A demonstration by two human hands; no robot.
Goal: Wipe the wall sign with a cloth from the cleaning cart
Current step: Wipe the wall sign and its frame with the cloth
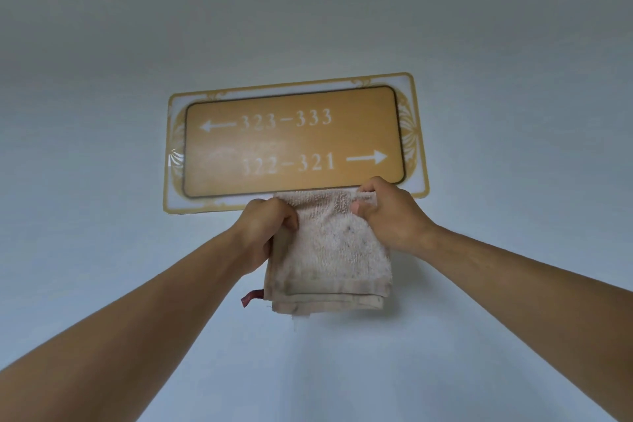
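Where hands (pixel 329 219) grip, folded terry cloth (pixel 330 250) hangs.

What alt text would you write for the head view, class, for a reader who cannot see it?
Two bare hands hold a folded beige cloth up against the lower edge of a gold wall sign, the left hand gripping its left side and the right hand pinching its top right corner. The sign reads 323-333 with a left arrow and 322-321 with a right arrow.

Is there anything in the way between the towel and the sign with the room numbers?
Nothing visible. The cloth, held by the left hand and right hand, hangs just under the sign; its top edge overlaps the sign's lower border. Only bare wall surrounds them.
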